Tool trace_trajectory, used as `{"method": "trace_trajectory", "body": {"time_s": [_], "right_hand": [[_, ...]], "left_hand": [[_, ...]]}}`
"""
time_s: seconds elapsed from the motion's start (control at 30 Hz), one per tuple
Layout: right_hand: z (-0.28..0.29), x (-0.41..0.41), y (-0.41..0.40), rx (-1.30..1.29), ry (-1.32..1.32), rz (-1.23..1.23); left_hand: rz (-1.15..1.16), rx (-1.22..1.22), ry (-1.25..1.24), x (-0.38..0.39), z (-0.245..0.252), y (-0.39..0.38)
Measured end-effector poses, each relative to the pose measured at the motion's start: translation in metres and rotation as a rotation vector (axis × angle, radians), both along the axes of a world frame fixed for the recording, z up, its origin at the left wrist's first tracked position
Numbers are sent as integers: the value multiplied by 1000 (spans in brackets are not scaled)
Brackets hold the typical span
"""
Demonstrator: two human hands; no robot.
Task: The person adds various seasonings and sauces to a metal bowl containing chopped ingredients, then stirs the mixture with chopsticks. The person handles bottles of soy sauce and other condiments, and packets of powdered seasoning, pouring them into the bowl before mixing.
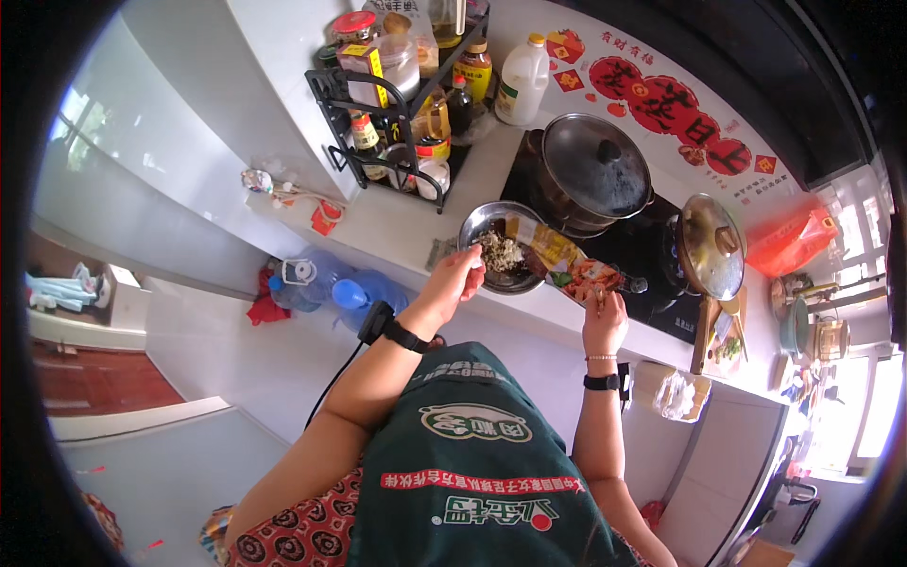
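Observation:
A steel bowl (521, 285) with pale minced food and dark sauce stands at the counter's front edge. A printed food packet (567, 255), yellow, red and green, leans across the bowl's right side. My right hand (606, 317) pinches the packet's near right end with its fingertips. At the bowl's left rim, my left hand (455, 282) is raised with its fingers curled; whether something small is between thumb and finger is unclear. Both wrists wear black bands.
A lidded dark pot (595, 166) and a lidded pan (711, 246) sit on the black hob behind and right. Bottles and jars fill a black rack (407, 106) at the back left. Farther right lies a cutting board (723, 340) with chopped greens.

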State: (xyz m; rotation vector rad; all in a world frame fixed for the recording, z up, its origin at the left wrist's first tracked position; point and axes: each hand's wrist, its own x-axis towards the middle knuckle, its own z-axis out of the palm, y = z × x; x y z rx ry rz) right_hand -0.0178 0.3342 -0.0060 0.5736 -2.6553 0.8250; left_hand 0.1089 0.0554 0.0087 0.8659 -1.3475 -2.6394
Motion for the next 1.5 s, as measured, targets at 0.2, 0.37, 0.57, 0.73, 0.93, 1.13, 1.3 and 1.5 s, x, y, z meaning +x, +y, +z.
{"method": "trace_trajectory", "body": {"time_s": [0.2, 0.37, 0.57, 0.73, 0.93, 1.13, 1.3, 1.5], "right_hand": [[1, 1, -3, -19, 23, -9], [2, -4, 4, -27, 13, -1], [1, -7, 12, -19, 38, -13], [2, -6, 9, 17, 21, -26], [5, -6, 5, 9, 15, -5], [6, -5, -1, -21, 25, 42], [8, -6, -3, -8, 28, 41], [9, -8, -3, -14, 30, 46]], "left_hand": [[-9, 20, 7, 0, -3, 1], [-10, 24, -4, 0, -4, -2], [-17, 3, -24, 0, -4, 0], [-30, 7, 5, -2, -5, 3], [-32, 7, 0, -1, -5, 1], [-17, 3, -27, 1, -5, 0], [-15, 1, -12, 2, -4, -2], [-28, 14, -4, 0, -7, -2]]}}
